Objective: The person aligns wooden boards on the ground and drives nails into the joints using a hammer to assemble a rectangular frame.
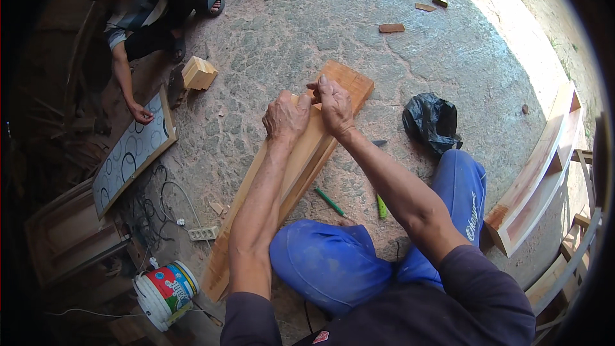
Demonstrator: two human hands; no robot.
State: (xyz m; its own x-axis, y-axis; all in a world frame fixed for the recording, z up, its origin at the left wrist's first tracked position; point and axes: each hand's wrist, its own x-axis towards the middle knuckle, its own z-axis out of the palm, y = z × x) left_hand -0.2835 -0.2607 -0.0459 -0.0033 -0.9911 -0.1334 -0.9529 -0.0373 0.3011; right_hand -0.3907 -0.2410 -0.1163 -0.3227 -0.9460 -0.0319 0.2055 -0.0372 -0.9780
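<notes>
Dark shirt (423, 311), then left hand (286, 116) and right hand (334, 106), both curled (grip unclear), over wooden boards (352, 79).

Glare right, gloom left

You get daylight from the upper right, glare bleaching part of the rough grey concrete floor (275, 51); your left side lies in shadow. The centre is sharp; fisheye distortion bends edges.
</notes>
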